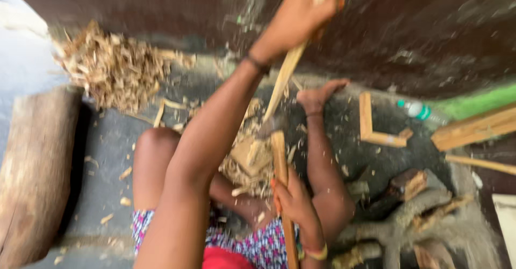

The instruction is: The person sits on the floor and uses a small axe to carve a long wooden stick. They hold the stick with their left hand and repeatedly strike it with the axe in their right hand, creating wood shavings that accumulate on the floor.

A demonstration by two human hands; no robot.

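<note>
1. At the far left a thick log [32, 172] lies on the grey floor [102, 193]. Behind it, a heap of wood shavings [113, 70] sits against the dark wall, probably so that it is out of the way.
2. The person sits on the floor with one knee [156, 140] bent up. The legs seem to frame the working place.
3. The left hand [301, 16] is raised high and is closed fully around the pale handle of a chopping tool [287, 70]. The tool's head points down toward the chips; it is blurred.
4. Below it, the wooden stick [279, 156] stands nearly upright on a small block among fresh chips. I think the block gives it a firm base.
5. The right hand [293, 199] is wrapped tightly around the lower part of the stick and holds it steady, with the fingers well below the tool's head.
6. The bare foot [322, 94] rests just behind the chips.
7. Further right lie an L-shaped wooden piece [376, 132], some planks [473, 129] and rough branches [419, 215].
8. The only container is a plastic bottle [419, 110] lying on its side near the wall. I cannot tell what is in it.
</note>
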